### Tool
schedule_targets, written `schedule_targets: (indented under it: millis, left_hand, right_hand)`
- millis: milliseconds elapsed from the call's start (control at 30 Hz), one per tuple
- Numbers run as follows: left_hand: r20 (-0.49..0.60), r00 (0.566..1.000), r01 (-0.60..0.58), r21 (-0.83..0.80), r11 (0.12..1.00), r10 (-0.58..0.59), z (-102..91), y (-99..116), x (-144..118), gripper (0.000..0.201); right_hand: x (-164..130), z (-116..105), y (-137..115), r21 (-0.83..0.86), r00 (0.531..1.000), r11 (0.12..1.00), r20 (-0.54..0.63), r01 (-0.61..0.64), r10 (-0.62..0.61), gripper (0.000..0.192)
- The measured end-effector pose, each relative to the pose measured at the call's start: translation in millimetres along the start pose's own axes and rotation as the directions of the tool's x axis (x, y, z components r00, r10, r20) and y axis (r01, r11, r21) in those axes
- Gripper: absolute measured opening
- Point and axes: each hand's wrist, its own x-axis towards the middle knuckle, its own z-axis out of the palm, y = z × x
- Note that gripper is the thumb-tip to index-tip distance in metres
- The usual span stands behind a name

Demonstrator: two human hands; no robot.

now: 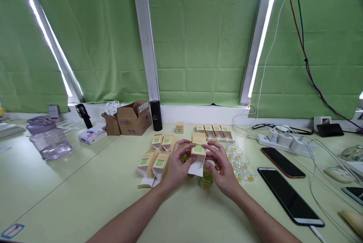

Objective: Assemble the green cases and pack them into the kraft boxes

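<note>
My left hand (pixel 179 163) is closed on a small kraft-paper box (pixel 199 150) with a green window on its face and a white flap hanging open at the bottom. My right hand (pixel 222 167) has its fingers curled against the box's right side. Just below, on the table, is a small glass jar (pixel 206 181) with green contents, partly hidden by the box and my right hand. Left of my left hand lie several similar boxes (pixel 160 163) with open flaps. Beyond my right hand are several clear glass or plastic pieces with yellow spots (pixel 240 160).
More kraft boxes (pixel 217 131) line up behind my hands, with a single box (pixel 179 127) farther back. Two phones (pixel 290 195) and a white power strip (pixel 286 143) with cables lie right. A cardboard carton (pixel 134 118), black cylinder (pixel 155 115) and purple-lidded jug (pixel 48 139) stand left.
</note>
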Motion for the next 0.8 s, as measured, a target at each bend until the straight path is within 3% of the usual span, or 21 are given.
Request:
schedule_targets:
  millis: [800]
  left_hand:
    - [0.003,1.0,-0.009,0.011,1.0,0.009,2.8,-5.9,-4.0,0.034]
  right_hand:
    - [1.5,7.9,1.6,-0.061,0.992,0.998,-0.127,-0.006,-0.002,0.031]
